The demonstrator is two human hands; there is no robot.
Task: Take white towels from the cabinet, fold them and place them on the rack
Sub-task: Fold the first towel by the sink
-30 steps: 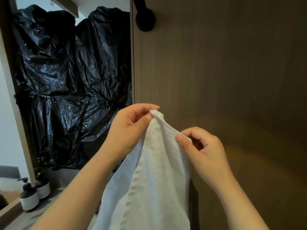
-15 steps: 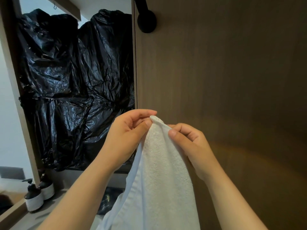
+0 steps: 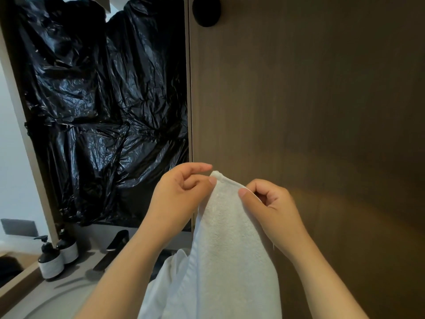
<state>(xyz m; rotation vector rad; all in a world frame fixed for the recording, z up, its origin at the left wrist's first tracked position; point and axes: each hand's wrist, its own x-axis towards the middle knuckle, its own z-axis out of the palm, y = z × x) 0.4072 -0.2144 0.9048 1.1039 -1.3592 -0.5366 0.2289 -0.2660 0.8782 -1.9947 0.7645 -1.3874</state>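
While both bare forearms rise from the bottom edge, the left hand (image 3: 181, 194) sits just left of the right hand (image 3: 271, 208), and between them hangs the white terry towel (image 3: 230, 249). The left thumb presses on the towel's topmost corner, the index finger reaches straight over it, and the other fingers curl in at the palm. That's a pinch on the corner. The right hand pinches too, thumb on the near face a little lower along the hem, fingers curled behind. The short stretch of hem between the two grips slopes down to the right. Below, the cloth falls in long folds and runs out of view at the bottom. Behind it is a brown wood-grain panel (image 3: 310, 100), bare above and right of the hands, with a round black knob (image 3: 206, 11) high up. Left of the panel's vertical edge hangs crinkled black plastic sheeting (image 3: 103, 111). Down at lower left, a grey counter (image 3: 34, 295) carries two dark pump bottles with pale bands (image 3: 50, 263) and a black faucet (image 3: 115, 247), close beside the left forearm.
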